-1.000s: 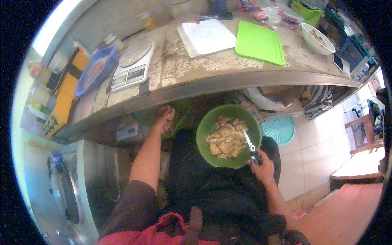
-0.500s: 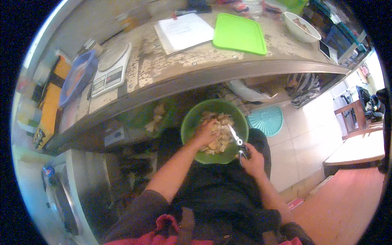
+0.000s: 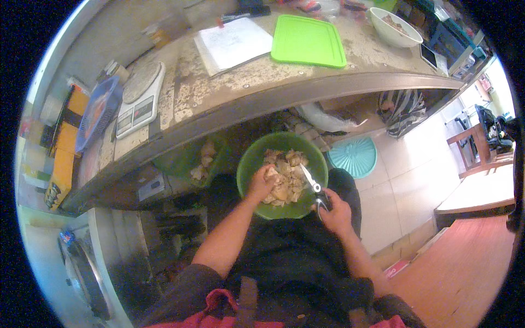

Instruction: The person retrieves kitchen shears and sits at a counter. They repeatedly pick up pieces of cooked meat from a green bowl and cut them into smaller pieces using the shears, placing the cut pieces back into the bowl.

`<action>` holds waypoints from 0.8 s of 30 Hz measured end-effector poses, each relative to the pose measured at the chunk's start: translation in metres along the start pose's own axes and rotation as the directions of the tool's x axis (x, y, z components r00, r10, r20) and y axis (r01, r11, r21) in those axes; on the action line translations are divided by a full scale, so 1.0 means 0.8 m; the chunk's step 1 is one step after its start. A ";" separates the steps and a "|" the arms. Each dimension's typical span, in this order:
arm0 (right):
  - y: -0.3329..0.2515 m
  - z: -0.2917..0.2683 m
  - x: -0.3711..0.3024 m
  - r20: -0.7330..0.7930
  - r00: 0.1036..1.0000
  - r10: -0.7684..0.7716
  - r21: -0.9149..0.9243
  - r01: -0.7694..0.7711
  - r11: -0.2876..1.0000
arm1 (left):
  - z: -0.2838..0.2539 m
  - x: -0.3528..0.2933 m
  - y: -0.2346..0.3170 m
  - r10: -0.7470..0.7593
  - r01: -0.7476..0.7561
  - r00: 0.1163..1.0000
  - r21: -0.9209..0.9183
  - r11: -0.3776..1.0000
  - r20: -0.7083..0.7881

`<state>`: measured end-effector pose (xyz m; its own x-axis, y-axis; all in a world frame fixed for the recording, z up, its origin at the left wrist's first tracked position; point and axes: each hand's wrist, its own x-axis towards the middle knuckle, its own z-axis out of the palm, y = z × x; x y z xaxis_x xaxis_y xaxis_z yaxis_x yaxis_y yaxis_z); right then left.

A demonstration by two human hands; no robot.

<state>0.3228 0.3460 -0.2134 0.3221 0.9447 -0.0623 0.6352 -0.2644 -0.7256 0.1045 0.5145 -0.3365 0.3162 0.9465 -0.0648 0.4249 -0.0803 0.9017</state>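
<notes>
A round green bowl (image 3: pixel 252 159) rests at my lap, with many pale, beige-brown food pieces (image 3: pixel 285 186) in it that look like cut meat. My left hand (image 3: pixel 262 185) is over the bowl's left side, its fingers closed around one pale piece (image 3: pixel 272 173). At the bowl's right rim, my right hand (image 3: pixel 335 213) grips kitchen scissors (image 3: pixel 316 189) by their black handles. The silver blades point up and left over the food and look closed or nearly so.
The worn worktop (image 3: pixel 188 93) ahead carries a white kitchen scale (image 3: pixel 138 113), a blue basket (image 3: pixel 97 116), papers (image 3: pixel 234 45), a bright green lid (image 3: pixel 308 42) and a white bowl (image 3: pixel 395 30). Beneath it are a second green container (image 3: pixel 216 165) and a turquoise ribbed lid (image 3: pixel 354 157).
My left hand has drawn back from the food pile toward the bowl's left side, with a piece in its fingers. The scissors stay at the right rim. The view has shifted slightly.
</notes>
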 end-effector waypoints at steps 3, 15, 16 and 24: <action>-0.003 -0.001 0.000 -0.018 1.000 -0.011 -0.031 0.011 0.999 | -0.015 0.003 0.008 -0.162 0.160 0.987 -0.326 0.932 0.022; 0.006 0.003 0.002 0.024 0.999 0.026 -0.040 -0.025 0.999 | -0.048 -0.013 0.034 -0.204 0.487 0.872 -0.834 0.258 0.446; 0.005 0.003 0.000 0.019 0.999 0.032 -0.048 -0.031 0.998 | -0.045 -0.013 0.033 -0.245 0.472 0.878 -0.829 0.300 0.411; 0.003 0.003 0.002 0.030 0.999 0.027 -0.035 -0.026 0.999 | -0.025 -0.019 0.044 -0.387 0.496 0.868 -0.542 0.678 0.311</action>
<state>0.3231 0.3472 -0.2168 0.3177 0.9427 -0.1020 0.6508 -0.2950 -0.6996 0.0975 0.5037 -0.2953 0.3738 0.7555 -0.5381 -0.0143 0.5848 0.8111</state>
